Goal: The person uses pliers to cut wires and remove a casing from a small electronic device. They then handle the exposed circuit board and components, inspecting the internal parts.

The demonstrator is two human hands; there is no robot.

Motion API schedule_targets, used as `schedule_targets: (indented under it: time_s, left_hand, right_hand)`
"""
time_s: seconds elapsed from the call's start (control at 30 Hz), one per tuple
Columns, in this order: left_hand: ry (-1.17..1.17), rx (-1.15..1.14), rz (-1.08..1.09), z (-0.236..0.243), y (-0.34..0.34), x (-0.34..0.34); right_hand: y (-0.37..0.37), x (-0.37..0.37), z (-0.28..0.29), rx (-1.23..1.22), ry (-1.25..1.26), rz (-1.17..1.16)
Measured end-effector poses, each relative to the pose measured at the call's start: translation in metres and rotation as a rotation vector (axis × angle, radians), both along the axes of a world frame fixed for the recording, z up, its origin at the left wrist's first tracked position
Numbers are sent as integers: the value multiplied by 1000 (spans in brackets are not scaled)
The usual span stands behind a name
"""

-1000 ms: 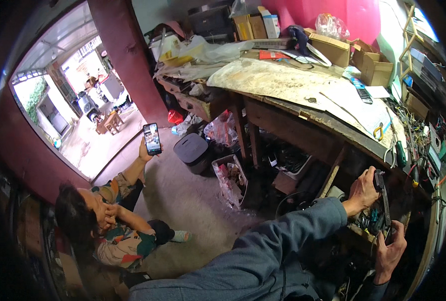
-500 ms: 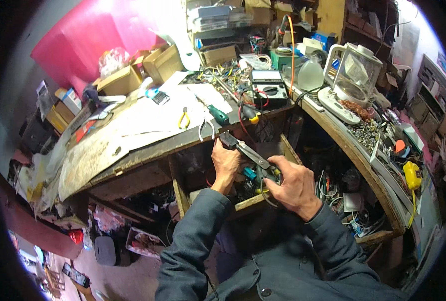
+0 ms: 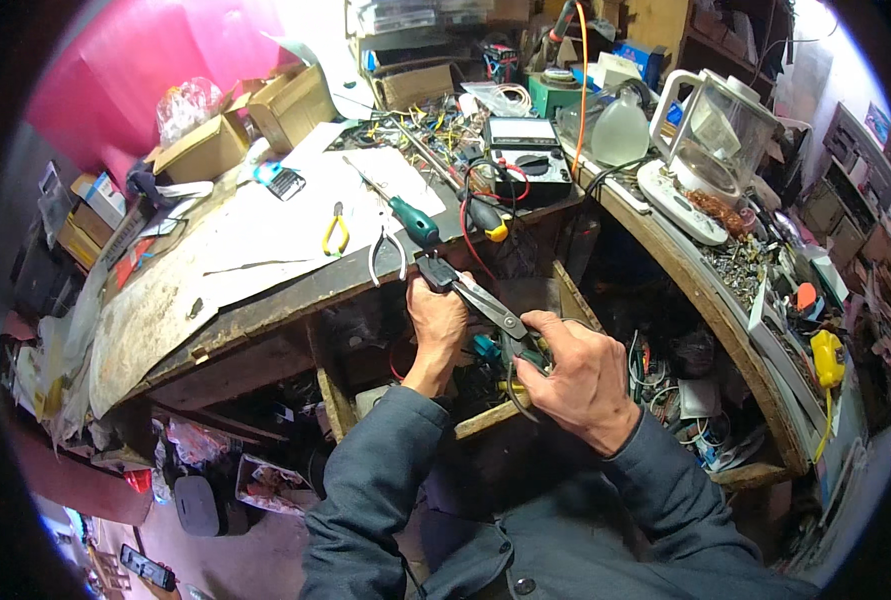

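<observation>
Over the desk's front edge, my left hand (image 3: 435,325) is closed around a small black block-like piece (image 3: 434,268). My right hand (image 3: 587,385) grips a pair of scissors (image 3: 493,309) by the dark handles. Their grey blades point up and left and reach the black piece; whether they cut into it I cannot tell. Just beyond my left hand lie pliers with pale handles (image 3: 375,262) and a green-handled screwdriver (image 3: 415,222). Farther left are yellow-handled pliers (image 3: 336,236). Below my hands stands an open drawer (image 3: 490,416) with jumbled parts inside.
An analog multimeter (image 3: 530,168) with red and black leads sits behind the tools. A clear glass jug appliance (image 3: 720,140) stands right, beside loose screws and scraps. Cardboard boxes (image 3: 290,108) are at the back left. Another person's hand holds a phone (image 3: 148,568) at lower left.
The whole view has shifted, so desk and tools appear farther left. Both hands keep their grip, and the blades stay at the black piece.
</observation>
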State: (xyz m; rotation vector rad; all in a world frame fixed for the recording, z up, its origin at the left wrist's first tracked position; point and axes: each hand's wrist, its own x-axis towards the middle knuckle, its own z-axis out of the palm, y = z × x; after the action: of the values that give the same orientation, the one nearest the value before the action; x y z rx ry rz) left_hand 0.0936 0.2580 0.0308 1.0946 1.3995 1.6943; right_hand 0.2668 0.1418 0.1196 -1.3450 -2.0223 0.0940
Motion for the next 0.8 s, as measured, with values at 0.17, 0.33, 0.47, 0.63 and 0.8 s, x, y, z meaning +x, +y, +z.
schedule_targets:
  time_s: [0.17,0.33,0.47,0.63,0.8]
  left_hand:
    - [54,-6,36,14,-11,-3]
    - [95,-35,-24,11,-5,-13]
    - [165,10,5,2,-2,-16]
    - [267,78,72,-4,6,-5]
    - [263,-16,17,7,-1,-12]
  right_hand:
    - [-4,-14,7,-40,-18,-50]
    - [0,-10,13,12,-144,-19]
    - [7,-3,23,108,-242,32]
    - [9,2,39,193,-456,9]
    - [21,7,37,421,-616,93]
